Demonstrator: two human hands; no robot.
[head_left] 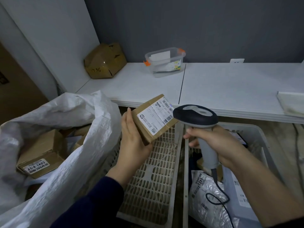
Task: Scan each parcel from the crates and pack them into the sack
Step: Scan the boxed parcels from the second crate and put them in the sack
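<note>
at the far left the white woven sack [49,116] stands open with a labelled brown box [41,155] already inside, so i judge the packing is under way. just right of it the left hand [131,137] grips a small cardboard parcel [144,130] by its left side, thumb up along the edge, holding it in the air above a pale slatted crate [153,178] whose floor shows bare. right again, the scanner [195,116] has its dark head at the parcel's right corner, whether touching i cannot tell, and the right hand [218,143] is wrapped round its grey handle. beyond it a second crate [256,134] holds a silver-grey mailer bag [204,195] and other parcels waiting

to scan well, i'd keep the left fingers off the print, tilt the printed face toward the scanner's window, and draw the head back a little so the beam crosses one whole barcode rather than its end; then hold both hands steady until it reads, and only then swing left to the sack

the parcel is a squat brown carton, its top face nearly covered by a white label [155,116] lying flat, with barcodes along the far and right edges and a square code at the near corner; it looks rigid and light enough for one hand
</note>
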